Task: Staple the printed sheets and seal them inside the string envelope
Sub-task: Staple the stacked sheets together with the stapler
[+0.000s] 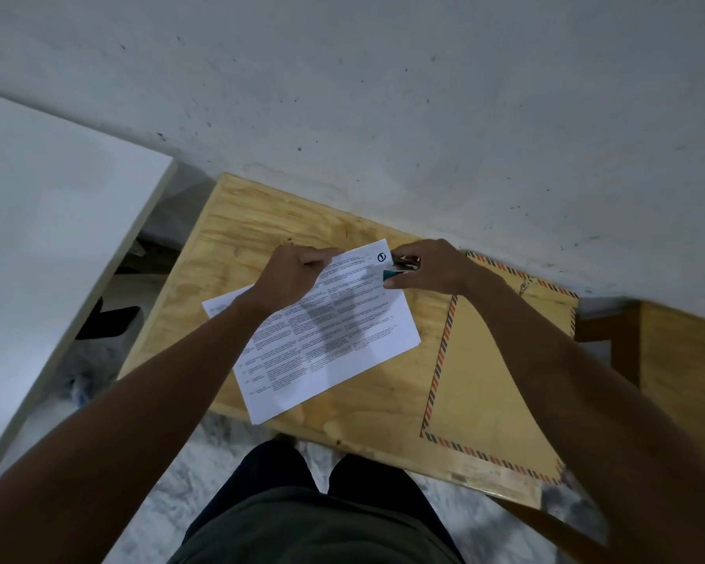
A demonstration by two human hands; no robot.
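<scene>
A stack of white printed sheets (pixel 342 335) lies tilted on a small plywood table (pixel 253 221). My left hand (pixel 290 278) pinches the far edge of the sheets near their top left. My right hand (pixel 432 266) grips a small teal stapler (pixel 399 268) with its jaws at the top right corner of the stack. A brown envelope (pixel 477 384) with a red and blue striped border lies flat to the right of the sheets, partly under my right forearm; its string closure (pixel 524 284) shows near the far edge.
A grey wall (pixel 383 95) runs along the table's far side. A white board or tabletop (pixel 49 238) stands to the left, with a dark object (pixel 106 323) on the floor in the gap. Another wooden piece (pixel 680 360) sits at the right. My legs are below the table's near edge.
</scene>
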